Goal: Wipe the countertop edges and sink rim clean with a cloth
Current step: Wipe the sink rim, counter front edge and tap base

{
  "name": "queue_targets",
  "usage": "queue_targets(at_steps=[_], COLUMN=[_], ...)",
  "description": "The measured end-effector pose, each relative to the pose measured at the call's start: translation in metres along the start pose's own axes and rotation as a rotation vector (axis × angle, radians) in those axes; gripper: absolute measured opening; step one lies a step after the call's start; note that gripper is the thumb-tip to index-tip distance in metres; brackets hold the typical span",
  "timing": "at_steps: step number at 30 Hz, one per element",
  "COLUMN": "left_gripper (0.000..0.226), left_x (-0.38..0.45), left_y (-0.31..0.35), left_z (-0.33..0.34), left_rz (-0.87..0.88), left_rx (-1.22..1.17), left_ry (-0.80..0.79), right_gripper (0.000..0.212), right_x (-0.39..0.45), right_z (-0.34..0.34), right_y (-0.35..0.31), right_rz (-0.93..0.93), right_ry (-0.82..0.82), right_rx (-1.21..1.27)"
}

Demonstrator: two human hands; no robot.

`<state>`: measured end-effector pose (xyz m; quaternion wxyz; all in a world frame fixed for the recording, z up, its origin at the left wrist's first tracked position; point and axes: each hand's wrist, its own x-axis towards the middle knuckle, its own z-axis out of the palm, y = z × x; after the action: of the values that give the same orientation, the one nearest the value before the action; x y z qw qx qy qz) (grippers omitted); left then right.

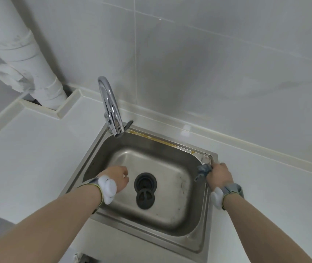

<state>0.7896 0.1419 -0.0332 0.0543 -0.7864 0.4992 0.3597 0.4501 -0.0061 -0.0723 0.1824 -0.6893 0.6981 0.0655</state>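
The right hand [220, 174] holds the cloth [204, 170] at the sink's [152, 231] far right corner; the left hand [117, 178] hangs loosely curled, holding nothing; the cloth might skip the brown stain [152, 138].

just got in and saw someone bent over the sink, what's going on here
A person is cleaning a steel sink set in a white countertop. The right hand grips a bunched grey cloth and presses it on the sink's rim at the far right corner. The left hand hangs over the basin with loosely curled fingers, holding nothing. The strainer plug lies out of the drain, just beside it. A brownish stain still shows along the back rim, right of the tap.
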Motion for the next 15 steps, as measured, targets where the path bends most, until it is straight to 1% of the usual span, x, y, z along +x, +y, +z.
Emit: queue_targets(at_steps=[3,6,9,11,13,15], left_gripper=[0.035,0.035,0.034,0.033,0.033,0.033], left_x=[0.003,0.006,0.008,0.009,0.011,0.013], left_y=[0.008,0.008,0.005,0.001,-0.003,-0.006], left_z=[0.003,0.004,0.003,0.003,0.001,-0.001], left_rz=[0.025,0.019,-0.003,-0.026,-0.055,-0.086], left_rx=[0.008,0.002,-0.016,-0.016,-0.016,-0.026], left_ry=[-0.005,-0.018,-0.032,-0.035,-0.040,-0.040], right_gripper=[0.025,0.027,0.024,0.023,0.021,0.020], right_x=[0.007,0.025,0.044,0.048,0.045,0.041], right_z=[0.005,0.001,-0.003,0.001,0.011,0.023], right_y=[0.005,-0.006,-0.032,-0.061,-0.099,-0.135], right_rz=[0.018,0.057,0.189,0.224,0.166,0.021], right_ry=[0.072,0.124,0.160,0.146,0.107,0.072], right_rx=[0.084,0.172,0.306,0.357,0.378,0.393])
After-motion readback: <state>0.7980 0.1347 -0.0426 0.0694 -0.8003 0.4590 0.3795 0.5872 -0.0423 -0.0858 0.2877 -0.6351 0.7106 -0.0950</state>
